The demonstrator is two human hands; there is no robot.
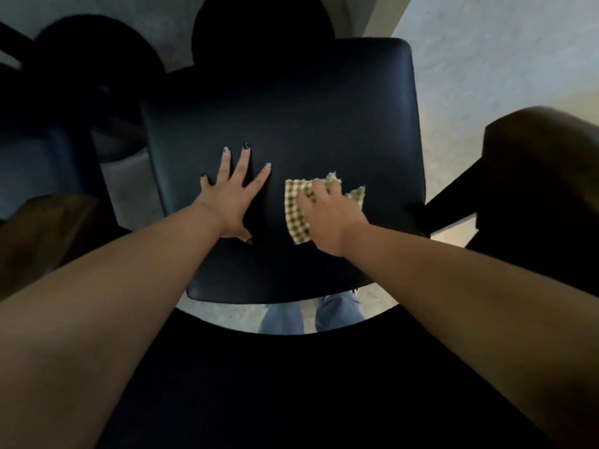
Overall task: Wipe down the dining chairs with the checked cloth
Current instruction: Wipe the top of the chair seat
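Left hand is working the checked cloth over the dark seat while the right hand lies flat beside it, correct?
Hands are swapped. The head view shows the right hand on the checked cloth, and the left hand flat with spread fingers on the dark seat beside it.

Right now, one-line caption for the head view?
Left hand flat on dark chair seat; right hand presses checked cloth beside it.

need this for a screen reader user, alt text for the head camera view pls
Seen from above, a right hand presses a checked cloth onto a dark padded chair seat, while the left hand rests flat beside it, fingers spread.
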